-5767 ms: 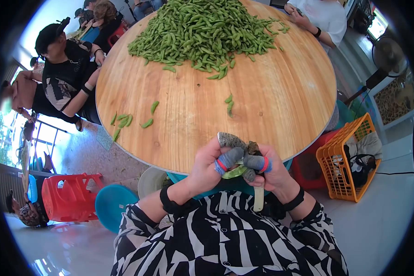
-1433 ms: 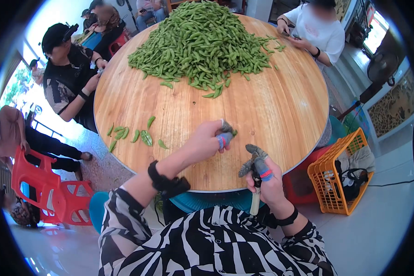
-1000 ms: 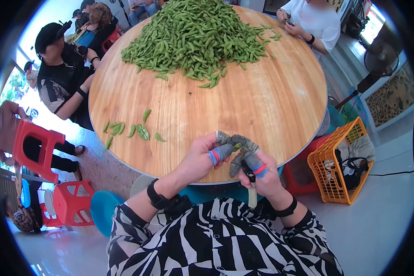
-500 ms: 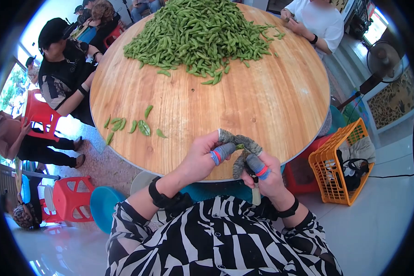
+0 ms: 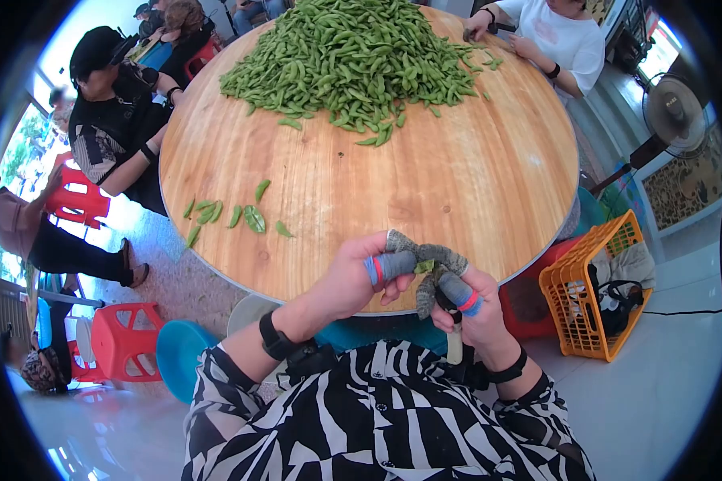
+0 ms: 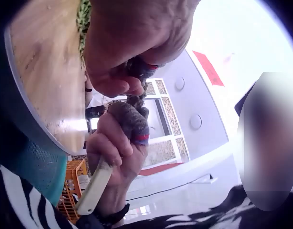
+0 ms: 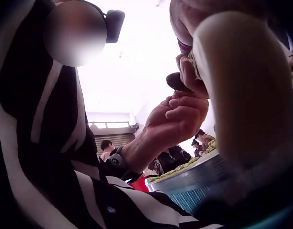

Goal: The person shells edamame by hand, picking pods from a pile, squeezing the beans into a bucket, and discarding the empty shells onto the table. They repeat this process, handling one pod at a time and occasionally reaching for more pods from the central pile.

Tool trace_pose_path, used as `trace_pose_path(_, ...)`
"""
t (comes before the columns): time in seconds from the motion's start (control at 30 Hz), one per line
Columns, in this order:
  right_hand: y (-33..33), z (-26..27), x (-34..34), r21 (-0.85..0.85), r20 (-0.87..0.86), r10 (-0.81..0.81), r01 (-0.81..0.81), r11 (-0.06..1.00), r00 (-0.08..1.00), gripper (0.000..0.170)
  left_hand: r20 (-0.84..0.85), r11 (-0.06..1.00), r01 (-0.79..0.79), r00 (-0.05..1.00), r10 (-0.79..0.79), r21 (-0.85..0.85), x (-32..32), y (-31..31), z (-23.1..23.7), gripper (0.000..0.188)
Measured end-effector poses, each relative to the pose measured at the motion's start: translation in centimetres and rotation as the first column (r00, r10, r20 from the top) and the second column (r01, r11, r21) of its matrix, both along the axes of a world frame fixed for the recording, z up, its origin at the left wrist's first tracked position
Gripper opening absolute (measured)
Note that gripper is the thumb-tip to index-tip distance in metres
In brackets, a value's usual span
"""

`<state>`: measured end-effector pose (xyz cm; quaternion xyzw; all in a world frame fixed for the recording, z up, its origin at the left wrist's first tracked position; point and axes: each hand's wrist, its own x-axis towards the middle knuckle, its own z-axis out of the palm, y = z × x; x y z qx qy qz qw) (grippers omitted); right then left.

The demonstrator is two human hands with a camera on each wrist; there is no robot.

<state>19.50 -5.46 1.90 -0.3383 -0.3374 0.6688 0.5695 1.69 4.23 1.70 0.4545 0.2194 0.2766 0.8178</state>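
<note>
My left hand (image 5: 353,272) pinches a small green bean pod (image 5: 425,265) between thumb and index finger, both in grey cloth finger covers. Close beside it, my right hand (image 5: 475,306) holds a tool by its cream handle (image 5: 455,345), which points down toward my body. The tool's working end is hidden by the fingers. Covered fingertips of both hands meet around the pod, over the table's near edge. In the left wrist view, curled fingers of the right hand (image 6: 115,143) wrap the handle (image 6: 96,188). The handle (image 7: 244,86) looms large in the right wrist view.
A heap of green pods (image 5: 345,64) covers the far part of the round wooden table (image 5: 361,188). Several loose pods (image 5: 208,210) lie at its left. Teal basins, red stools (image 5: 126,341) and an orange crate (image 5: 594,297) stand around. Other people sit at the table.
The left hand, apart from the right 1.4 s ago, has come back against it with the pod. Since the earliest frame, more pods lie at left and those at centre front are gone.
</note>
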Motion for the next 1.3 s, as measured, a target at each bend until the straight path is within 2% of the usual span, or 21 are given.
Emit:
trace_pose_path(0.03,0.0,-0.1,0.0,0.001,0.0,0.002,-0.002,1.0,1.0,0.034,0.088,0.971,0.072,0.995,-0.053,-0.228,0.0,0.1,0.1,0.009)
trace_pose_path(0.07,0.3,-0.2,0.1,-0.031,-0.009,0.011,-0.011,0.999,1.0,0.033,0.088,0.972,0.073,0.995,-0.054,-0.224,-0.1,0.2,-0.1,0.009)
trace_pose_path(0.13,0.7,-0.3,-0.1,-0.06,-0.016,0.018,-0.019,0.998,1.0,0.032,0.152,0.914,0.156,0.983,-0.105,-0.375,-0.1,0.5,-0.8,0.012)
trace_pose_path(0.2,0.9,-0.5,-0.7,0.011,0.194,-0.103,0.103,0.995,0.976,0.027,0.142,0.908,0.147,0.985,-0.098,-0.392,0.1,0.1,-1.1,0.012)
trace_pose_path(0.27,1.1,-0.6,-0.6,0.017,0.222,-0.095,0.093,0.995,0.97,0.024,0.13,0.903,0.141,0.987,-0.096,-0.406,0.1,-0.2,-1.3,0.012)
trace_pose_path(0.33,1.4,-0.7,-0.3,0.026,0.253,-0.085,0.081,0.996,0.964,0.021,-0.06,0.977,0.068,0.995,-0.082,-0.204,-0.1,-0.3,-1.5,0.012)
trace_pose_path(0.4,1.6,-0.7,-0.1,-0.027,0.323,-0.02,0.03,0.999,0.946,0.017,-0.077,0.98,0.065,0.994,-0.081,-0.187,-0.5,-0.3,-1.8,0.011)
trace_pose_path(0.5,1.8,-0.8,0.0,-0.085,0.263,0.008,0.015,0.996,0.965,0.015,-0.106,0.987,0.047,0.992,-0.064,-0.153,-0.8,-0.7,-1.7,0.011)
trace_pose_path(0.63,1.7,-0.5,-0.3,-0.029,0.345,0.011,-0.001,1.0,0.938,0.022,-0.146,0.993,-0.018,0.989,0.001,-0.114,-1.0,-0.9,-1.3,0.011)
trace_pose_path(0.7,1.3,-0.6,-0.5,-0.137,0.024,-0.004,0.007,0.991,1.0,0.034,-0.115,0.988,-0.06,0.992,0.044,-0.141,-1.0,-0.9,-1.7,0.011)
trace_pose_path(0.8,0.4,-0.9,-1.1,-0.096,0.009,0.067,-0.066,0.993,0.998,0.043,-0.09,0.972,-0.142,0.988,0.127,-0.186,-0.5,-0.9,-1.8,0.01)
trace_pose_path(0.87,0.3,-1.2,-1.3,-0.078,0.029,0.06,-0.057,0.995,0.998,0.044,-0.104,0.962,-0.178,0.982,0.16,-0.207,0.0,-1.3,-2.0,0.009)
trace_pose_path(0.97,0.5,-1.1,-1.8,-0.042,0.071,0.051,-0.048,0.998,0.996,0.044,-0.135,0.959,-0.241,0.966,0.222,-0.151,0.4,-1.6,-2.2,0.01)
trace_pose_path(1.07,0.5,-1.4,-1.8,-0.035,0.087,0.063,-0.061,0.998,0.994,0.044,-0.087,0.954,-0.264,0.963,0.253,-0.142,0.5,-1.7,-2.5,0.01)
trace_pose_path(1.13,0.6,-1.7,-1.7,-0.037,0.084,0.076,-0.073,0.997,0.994,0.044,-0.1,0.964,-0.266,0.96,0.263,-0.019,0.4,-1.7,-2.6,0.009)
trace_pose_path(1.23,0.6,-2.0,-1.6,-0.031,0.082,0.079,-0.076,0.997,0.994,0.044,-0.079,0.963,-0.268,0.961,0.265,-0.032,0.2,-1.9,-2.5,0.011)
trace_pose_path(1.3,0.7,-1.9,-1.6,-0.048,0.174,0.061,-0.053,0.997,0.983,0.043,-0.066,0.958,-0.284,0.956,0.285,0.031,0.4,-2.3,-1.8,0.012)
